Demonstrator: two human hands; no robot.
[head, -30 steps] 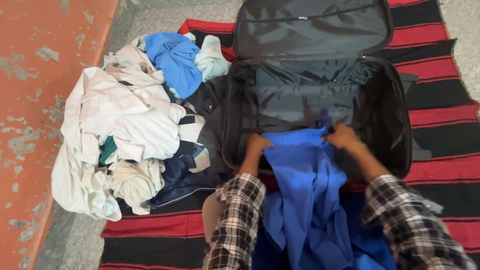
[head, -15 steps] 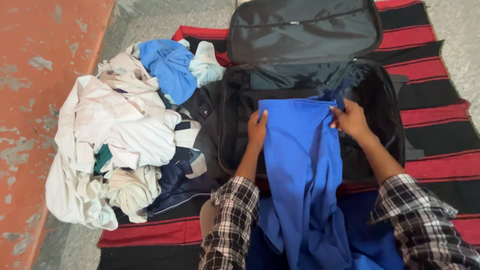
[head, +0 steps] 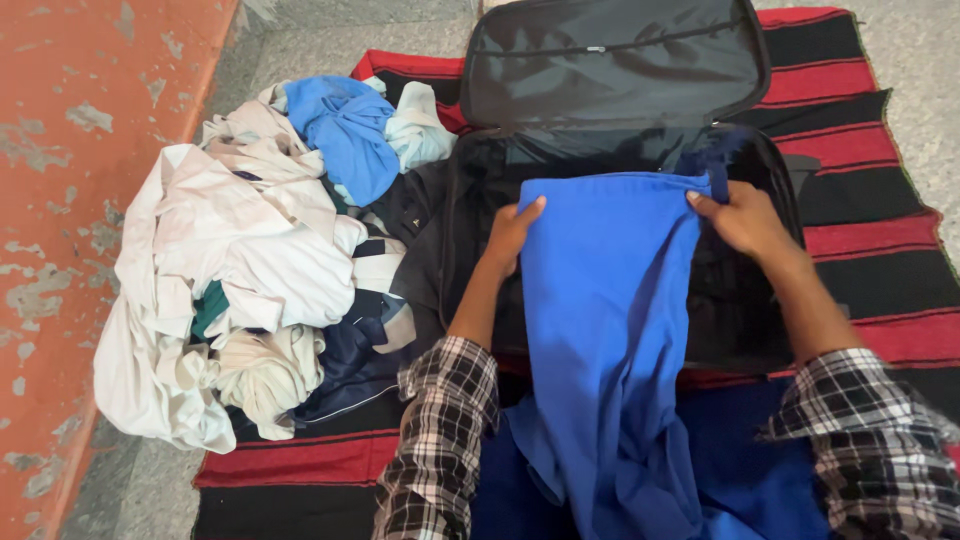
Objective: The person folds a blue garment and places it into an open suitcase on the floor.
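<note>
A bright blue garment point(head: 610, 320) is stretched over the open black suitcase point(head: 760, 300), its top edge held wide. My left hand point(head: 513, 232) grips the garment's left top corner, fingers curled over the cloth. My right hand point(head: 745, 218) grips the right top corner near a small blue loop. The garment's lower part trails off the suitcase's near edge toward my lap. Both sleeves are black-and-white plaid.
The suitcase lid point(head: 615, 65) lies open at the far side. A heap of white, blue and dark clothes point(head: 260, 260) sits left of the suitcase. All rest on a red-and-black striped blanket point(head: 870, 100). An orange wall base point(head: 70, 200) runs along the left.
Both hands have carried the blue garment's top edge farther into the suitcase, away from me, and spread it wider and flatter.
</note>
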